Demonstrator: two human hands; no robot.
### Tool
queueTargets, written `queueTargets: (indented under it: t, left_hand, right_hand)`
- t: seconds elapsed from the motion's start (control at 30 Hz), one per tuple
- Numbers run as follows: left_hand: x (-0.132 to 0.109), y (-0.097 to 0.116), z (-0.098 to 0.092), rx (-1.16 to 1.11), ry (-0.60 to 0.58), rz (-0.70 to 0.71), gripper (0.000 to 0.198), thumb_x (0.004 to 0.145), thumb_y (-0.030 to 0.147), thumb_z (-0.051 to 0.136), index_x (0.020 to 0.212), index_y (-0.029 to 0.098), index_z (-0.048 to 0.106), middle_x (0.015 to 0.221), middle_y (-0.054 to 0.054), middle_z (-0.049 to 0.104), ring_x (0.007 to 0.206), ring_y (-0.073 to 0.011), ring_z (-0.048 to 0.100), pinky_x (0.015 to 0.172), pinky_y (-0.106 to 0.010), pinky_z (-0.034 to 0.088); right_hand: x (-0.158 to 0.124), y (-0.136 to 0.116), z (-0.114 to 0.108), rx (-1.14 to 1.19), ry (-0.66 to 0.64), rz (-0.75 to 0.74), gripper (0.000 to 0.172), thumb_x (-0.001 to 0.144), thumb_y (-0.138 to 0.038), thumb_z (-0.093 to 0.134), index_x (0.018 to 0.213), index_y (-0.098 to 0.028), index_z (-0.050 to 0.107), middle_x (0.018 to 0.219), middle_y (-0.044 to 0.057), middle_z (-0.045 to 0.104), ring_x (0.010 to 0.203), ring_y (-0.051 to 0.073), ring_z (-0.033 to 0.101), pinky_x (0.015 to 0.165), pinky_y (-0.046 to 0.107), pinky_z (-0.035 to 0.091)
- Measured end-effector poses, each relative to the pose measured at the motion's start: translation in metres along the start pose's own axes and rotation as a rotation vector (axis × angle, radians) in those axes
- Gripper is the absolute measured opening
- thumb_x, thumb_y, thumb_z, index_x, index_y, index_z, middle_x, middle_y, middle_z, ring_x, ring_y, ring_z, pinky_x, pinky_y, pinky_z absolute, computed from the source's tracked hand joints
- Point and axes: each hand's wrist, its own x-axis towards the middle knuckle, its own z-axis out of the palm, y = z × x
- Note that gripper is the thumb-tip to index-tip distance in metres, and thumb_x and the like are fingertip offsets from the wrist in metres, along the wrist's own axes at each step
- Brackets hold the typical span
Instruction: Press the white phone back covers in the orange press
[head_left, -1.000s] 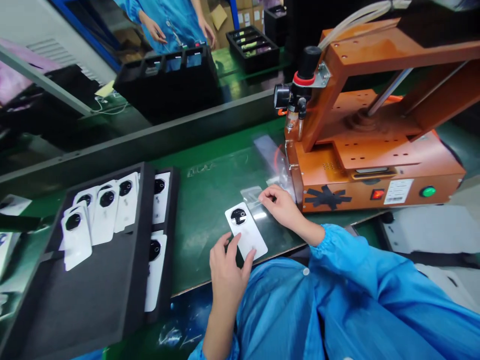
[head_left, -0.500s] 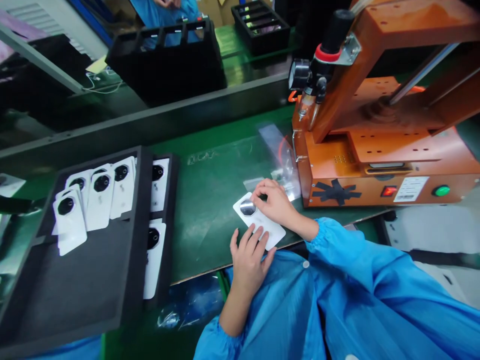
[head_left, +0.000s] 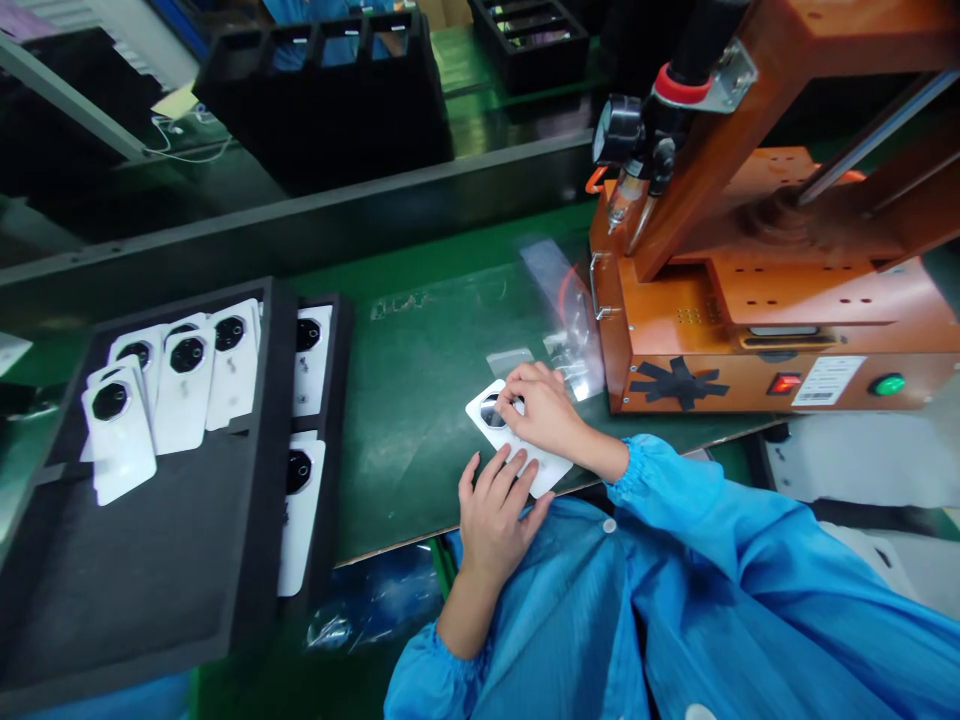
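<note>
Head: hands (head_left: 495, 512) (head_left: 546, 418) on cover (head_left: 553, 468) (label (head_left: 825, 380) illegible)

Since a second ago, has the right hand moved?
Yes. The right hand has shifted left, away from the orange press, and now rests over the camera cutout of the white phone back cover.

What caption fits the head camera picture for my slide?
Left hand rests on a white plastic phone back cover on the green mat while right hand touches its round camera ring.
</note>
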Motion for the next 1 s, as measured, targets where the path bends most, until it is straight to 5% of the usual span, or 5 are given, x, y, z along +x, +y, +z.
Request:
queueTargets:
  t: [0.33, 0.6, 1.0]
  left_hand:
    - [0.002, 0.001, -0.002, -0.001, 0.019, 0.010, 0.040, 0.089, 0.033, 0.073, 0.126, 0.024, 0.065, 0.128, -0.008, 0.072, 0.129, -0.0289, 0.062, 0.118, -0.053, 0.030]
    - [0.004, 0.001, -0.003, -0.021, 0.034, -0.002, 0.039, 0.089, 0.034, 0.072, 0.127, 0.025, 0.064, 0.127, -0.009, 0.073, 0.129, -0.0292, 0.061, 0.117, -0.054, 0.032]
    - [0.004, 0.001, -0.002, -0.033, 0.036, -0.006, 0.039, 0.089, 0.034, 0.072, 0.127, 0.025, 0.064, 0.128, -0.008, 0.072, 0.130, -0.0292, 0.061, 0.117, -0.054, 0.032]
  right_hand:
    - [-0.004, 0.002, -0.006, 0.039, 0.031, -0.032, 0.012, 0.089, -0.021, 0.064, 0.079, -0.022, 0.070, 0.102, 0.004, 0.065, 0.102, 0.023, 0.055, 0.090, 0.041, 0.034]
    - [-0.014, 0.012, -0.025, 0.159, 0.305, -0.098, 0.011, 0.094, -0.024, 0.056, 0.085, -0.023, 0.062, 0.100, 0.006, 0.058, 0.102, 0.024, 0.058, 0.096, 0.043, 0.045]
    - [-0.018, 0.022, -0.021, 0.146, 0.308, -0.100, 0.011, 0.095, -0.026, 0.056, 0.087, -0.023, 0.062, 0.099, 0.006, 0.056, 0.101, 0.024, 0.057, 0.094, 0.044, 0.047]
